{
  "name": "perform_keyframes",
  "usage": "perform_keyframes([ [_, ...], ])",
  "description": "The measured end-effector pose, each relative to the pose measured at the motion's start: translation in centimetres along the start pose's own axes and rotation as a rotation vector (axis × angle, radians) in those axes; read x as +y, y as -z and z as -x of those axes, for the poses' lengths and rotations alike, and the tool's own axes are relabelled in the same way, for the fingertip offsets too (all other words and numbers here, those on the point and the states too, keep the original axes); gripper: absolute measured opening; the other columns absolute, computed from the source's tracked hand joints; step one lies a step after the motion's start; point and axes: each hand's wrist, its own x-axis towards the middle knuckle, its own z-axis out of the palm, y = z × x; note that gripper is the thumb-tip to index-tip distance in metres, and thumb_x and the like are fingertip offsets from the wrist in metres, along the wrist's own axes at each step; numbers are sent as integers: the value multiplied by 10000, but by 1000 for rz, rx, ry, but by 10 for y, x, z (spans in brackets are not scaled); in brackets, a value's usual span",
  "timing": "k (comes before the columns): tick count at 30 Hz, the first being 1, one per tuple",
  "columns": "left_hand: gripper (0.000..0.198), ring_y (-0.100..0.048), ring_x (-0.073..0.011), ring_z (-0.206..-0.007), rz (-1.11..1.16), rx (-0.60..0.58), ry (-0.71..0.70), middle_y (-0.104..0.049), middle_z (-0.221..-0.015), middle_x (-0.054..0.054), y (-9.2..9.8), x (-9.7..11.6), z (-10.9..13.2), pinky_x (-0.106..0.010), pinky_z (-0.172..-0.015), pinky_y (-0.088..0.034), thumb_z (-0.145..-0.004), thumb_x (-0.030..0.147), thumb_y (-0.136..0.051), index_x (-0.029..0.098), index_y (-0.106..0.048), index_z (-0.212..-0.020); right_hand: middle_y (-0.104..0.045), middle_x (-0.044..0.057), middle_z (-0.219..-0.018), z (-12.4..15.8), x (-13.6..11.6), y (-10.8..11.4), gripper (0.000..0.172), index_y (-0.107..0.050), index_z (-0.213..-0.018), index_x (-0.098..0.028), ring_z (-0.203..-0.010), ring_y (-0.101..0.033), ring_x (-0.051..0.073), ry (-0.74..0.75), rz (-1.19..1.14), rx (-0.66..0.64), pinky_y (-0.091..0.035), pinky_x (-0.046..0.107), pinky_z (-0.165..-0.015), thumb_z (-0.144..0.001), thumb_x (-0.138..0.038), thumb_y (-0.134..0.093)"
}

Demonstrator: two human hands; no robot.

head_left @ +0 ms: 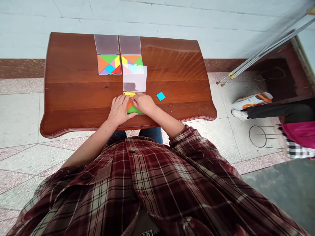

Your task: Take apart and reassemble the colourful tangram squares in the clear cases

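A tangram case lies near the table's front edge, its clear lid (pixel 135 78) folded back. Its tray shows a yellow piece (pixel 129 94), an orange piece (pixel 129 104) and a green piece (pixel 134 109), with a little red at the upper right. My left hand (pixel 119 109) rests flat along the tray's left side, fingers extended and thumb stretched across its front. Over the tray's right part, my right hand (pixel 145 103) has its fingers closed together at the pieces; whatever they grip is hidden. A blue square piece (pixel 160 96) lies on the table to the right.
Two more filled tangram cases, left (pixel 109 64) and right (pixel 131 60), lie at the back with lids open against the wall side. The near lid overlaps the right one. Crutches (pixel 246 64), a bag (pixel 253 101) and a seated person's leg (pixel 268 111) are at the right.
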Motion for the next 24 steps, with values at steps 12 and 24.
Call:
perform_keyframes([
  [12, 765, -408, -398, -1372, 18, -14, -24, -479, -1446, -192, 1, -3, -1, -577, -1178, -267, -771, 607, -657, 156, -486, -1366, -692, 70, -951, 24, 81, -8, 236, -644, -1030, -163, -860, -618, 197, -204, -490, 334, -459, 320, -805, -916, -237, -451],
  [24, 754, -399, -398, -1380, 22, -9, -12, -475, -1452, -193, 1, -2, -2, -573, -1188, -248, -773, 617, -641, 148, -498, -1346, -685, 111, -975, 30, 100, -9, 241, -616, -1090, -153, -887, -609, 240, -395, -305, 343, -469, 382, -823, -881, -230, -525],
])
